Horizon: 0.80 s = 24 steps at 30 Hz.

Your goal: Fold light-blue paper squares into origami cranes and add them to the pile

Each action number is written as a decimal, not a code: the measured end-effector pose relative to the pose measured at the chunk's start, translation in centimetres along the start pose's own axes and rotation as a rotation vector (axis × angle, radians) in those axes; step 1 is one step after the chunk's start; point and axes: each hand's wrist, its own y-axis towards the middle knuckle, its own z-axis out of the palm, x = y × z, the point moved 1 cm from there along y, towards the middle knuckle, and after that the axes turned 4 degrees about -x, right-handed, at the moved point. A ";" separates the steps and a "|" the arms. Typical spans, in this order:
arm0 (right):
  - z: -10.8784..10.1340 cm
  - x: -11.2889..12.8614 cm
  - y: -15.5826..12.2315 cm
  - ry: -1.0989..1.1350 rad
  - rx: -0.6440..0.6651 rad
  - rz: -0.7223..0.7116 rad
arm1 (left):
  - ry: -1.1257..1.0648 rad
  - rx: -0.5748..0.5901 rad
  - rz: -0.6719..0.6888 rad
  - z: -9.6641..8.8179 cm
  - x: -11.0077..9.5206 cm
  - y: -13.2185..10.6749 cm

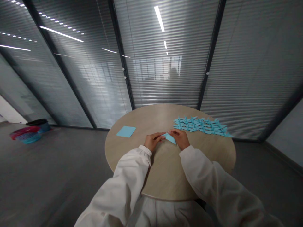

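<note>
A folded piece of light blue origami paper (pixel 170 138) is held between my two hands, over the middle of the round table. My left hand (pixel 152 141) pinches its left corner with thumb and fingers. On the other side, my right hand (pixel 180 138) grips the upper right part, its fingers bent over the paper. Part of the fold is hidden beneath the fingers. Beyond my right hand lie several folded blue paper cranes (pixel 201 125), set close together in rows. To the left rests a flat stack or sheet of blue square paper (pixel 126 131).
The round wooden table (pixel 165 179) stands close to a glass wall with blinds (pixel 163 85). Its front edge is near my lap. On the floor at far left are a blue basket with a red rim (pixel 27 135) and a dark bin (pixel 42 125).
</note>
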 end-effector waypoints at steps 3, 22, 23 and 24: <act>0.0 -0.2 0.1 0.013 0.003 0.009 | -0.045 0.006 -0.016 0.0 0.0 0.0; 0.2 -0.1 -0.2 -0.048 0.087 -0.021 | 0.123 0.001 -0.072 0.0 0.4 0.3; 0.2 -0.2 -0.1 -0.056 0.091 -0.030 | 0.126 0.002 -0.080 0.0 0.5 0.3; 0.1 -0.3 -0.1 -0.064 0.099 -0.034 | 0.132 0.009 -0.086 0.1 0.7 0.3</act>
